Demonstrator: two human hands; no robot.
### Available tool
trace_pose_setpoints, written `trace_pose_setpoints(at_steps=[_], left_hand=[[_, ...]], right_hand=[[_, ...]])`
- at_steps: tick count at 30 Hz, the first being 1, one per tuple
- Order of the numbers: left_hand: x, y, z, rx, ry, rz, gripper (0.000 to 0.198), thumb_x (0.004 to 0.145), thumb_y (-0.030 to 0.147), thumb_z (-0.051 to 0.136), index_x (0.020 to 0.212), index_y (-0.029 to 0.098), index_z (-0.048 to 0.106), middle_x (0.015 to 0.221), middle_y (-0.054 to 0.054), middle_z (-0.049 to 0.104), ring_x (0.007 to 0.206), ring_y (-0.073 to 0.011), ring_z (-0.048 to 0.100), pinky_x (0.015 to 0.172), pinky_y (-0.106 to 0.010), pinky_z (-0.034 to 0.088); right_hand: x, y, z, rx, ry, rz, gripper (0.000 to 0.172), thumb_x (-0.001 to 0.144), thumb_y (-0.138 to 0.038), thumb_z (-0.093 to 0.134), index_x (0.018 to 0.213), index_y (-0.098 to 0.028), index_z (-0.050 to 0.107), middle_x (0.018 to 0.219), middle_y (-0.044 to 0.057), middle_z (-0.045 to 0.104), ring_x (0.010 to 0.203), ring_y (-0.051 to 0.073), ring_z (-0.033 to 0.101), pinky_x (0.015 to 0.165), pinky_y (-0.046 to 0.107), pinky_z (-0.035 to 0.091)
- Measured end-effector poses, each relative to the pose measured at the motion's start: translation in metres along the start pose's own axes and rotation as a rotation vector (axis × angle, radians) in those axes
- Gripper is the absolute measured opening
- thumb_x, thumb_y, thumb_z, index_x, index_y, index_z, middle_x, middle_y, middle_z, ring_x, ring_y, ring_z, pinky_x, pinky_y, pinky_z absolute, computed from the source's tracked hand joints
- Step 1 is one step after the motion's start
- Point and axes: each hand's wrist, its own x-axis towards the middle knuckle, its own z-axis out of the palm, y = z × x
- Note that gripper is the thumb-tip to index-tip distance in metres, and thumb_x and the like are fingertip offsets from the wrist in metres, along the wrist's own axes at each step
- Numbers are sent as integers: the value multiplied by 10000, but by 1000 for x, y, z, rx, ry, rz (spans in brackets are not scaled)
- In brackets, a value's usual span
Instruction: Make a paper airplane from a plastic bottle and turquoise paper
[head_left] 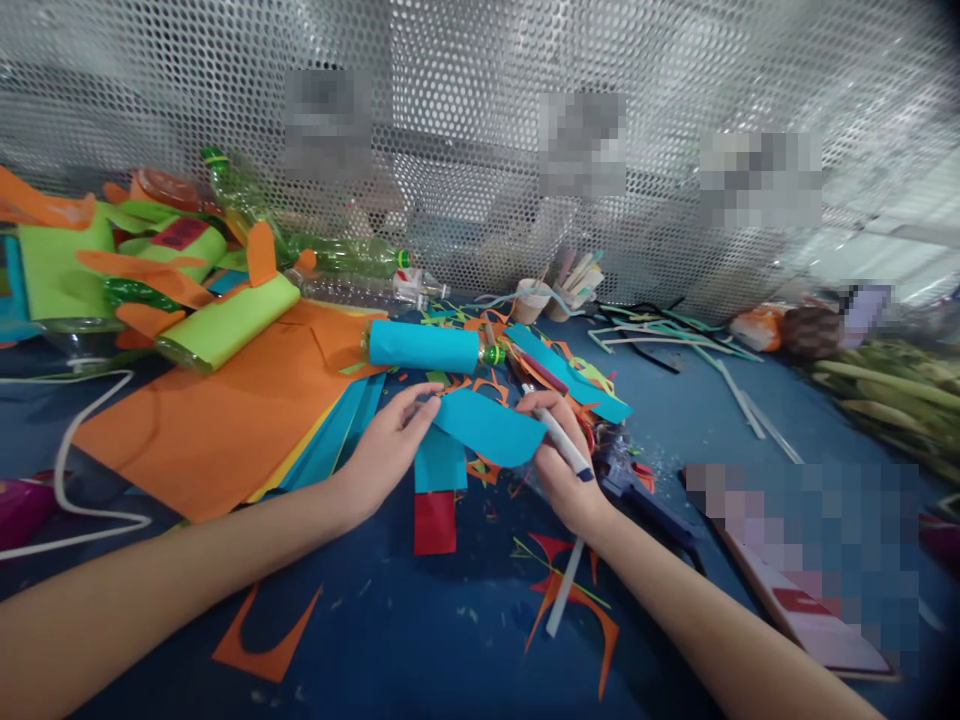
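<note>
Between my hands is a blue paper piece with a curved edge. My left hand pinches its left end between thumb and fingers. A white marker with a dark end is gripped in my right hand, whose fingers are also at the paper's right end. Beneath the held piece lie a blue paper rectangle and a red paper square. Just beyond lies a plastic bottle wrapped in blue paper, on its side with a green cap.
Orange sheets lie left, with green-wrapped bottles behind them. Paper scraps litter the blue table. A blue glue gun lies right of my hand. Cups of sticks stand at the back by a perforated metal screen.
</note>
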Motion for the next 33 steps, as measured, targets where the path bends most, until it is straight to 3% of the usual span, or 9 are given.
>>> trace_pose_setpoints(at_steps=[3,6,10,13,16,24,29,31,33], left_hand=[[1,-1,-1,21,98,-19,412,879,430,476,1235,223,476,986,-56,550,694,-122,524,512,-203,403],[2,-1,-2,1,77,-20,477,854,446,511,1281,252,423,992,-48,508,612,-88,465,478,-197,370],[-1,1,0,-92,-242,-102,548,801,450,595,1272,230,422,855,-10,506,519,-55,381,450,-189,307],[-5,4,3,-174,-474,-146,471,784,554,565,1033,155,541,619,60,389,438,-36,220,405,-184,188],[-8,5,3,-243,-571,-134,503,743,646,540,795,146,527,523,97,275,423,-34,125,402,-191,138],[-16,11,-5,-60,-964,-224,332,746,479,654,771,148,658,690,5,595,573,-82,477,549,-201,386],[-27,25,-7,-2,-1293,-128,544,735,645,548,914,156,705,678,-34,628,647,-148,560,630,-242,437],[-30,27,-5,92,-1207,-35,584,815,647,418,798,149,724,540,-16,551,515,-119,495,548,-232,405],[-32,23,-1,273,-874,149,611,903,555,319,647,151,698,446,3,448,442,-97,419,500,-222,366]], right_hand=[[-2,-2,3,-43,-31,-56,317,771,-420,594,934,-285,359,800,-24,369,668,148,428,607,293,419],[0,2,6,-170,81,-45,374,731,-305,677,885,-278,337,769,-43,318,612,120,382,569,262,392],[7,7,5,-106,286,45,276,747,-277,653,824,-266,388,734,-54,349,626,119,400,608,259,404],[11,5,3,-28,272,131,203,774,-336,597,816,-265,411,699,-52,413,612,132,449,581,273,421],[12,3,2,-11,237,182,185,791,-394,547,848,-265,428,654,-49,441,556,144,468,531,286,423],[10,17,-3,-161,129,202,257,763,-375,622,912,-260,447,682,-59,423,566,122,434,523,250,384],[7,14,-2,-302,-36,161,230,737,-289,662,902,-238,509,709,-35,473,640,140,464,596,265,395],[5,13,0,-364,-121,152,204,750,-292,651,902,-237,526,719,-24,504,641,146,479,591,269,401],[3,12,2,-435,-207,130,189,774,-304,630,918,-240,527,704,-27,514,604,137,480,560,260,398]])
